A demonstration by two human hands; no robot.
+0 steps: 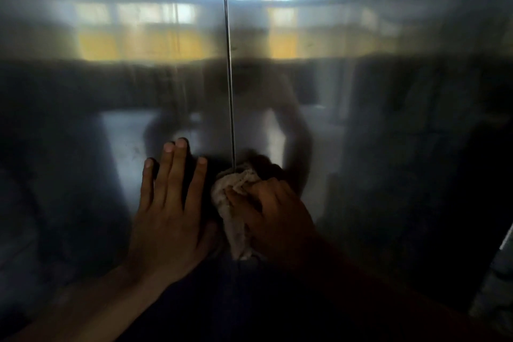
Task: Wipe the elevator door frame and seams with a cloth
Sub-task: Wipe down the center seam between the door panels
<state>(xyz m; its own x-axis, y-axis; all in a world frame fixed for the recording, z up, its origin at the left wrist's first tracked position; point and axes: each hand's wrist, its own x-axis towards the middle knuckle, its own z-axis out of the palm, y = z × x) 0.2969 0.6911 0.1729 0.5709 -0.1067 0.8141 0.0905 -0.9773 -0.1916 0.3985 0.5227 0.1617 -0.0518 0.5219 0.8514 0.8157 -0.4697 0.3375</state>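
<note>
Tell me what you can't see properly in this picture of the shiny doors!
Head view only:
- Center seam: its lower stretch is hidden behind the cloth and both arms.
- Cloth: partly covered by the right hand gripping it.
- Left hand: its palm faces the left door panel, so actual contact is hidden.
- Reflections in the doors: too blurred to identify.
- Door frame: cut off by the picture edges.

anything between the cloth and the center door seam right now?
Nothing visible. The right hand bunches the cloth right at the seam, its top edge reaching the line. The left hand lies flat on the left door panel, beside the seam, not across it.
</note>
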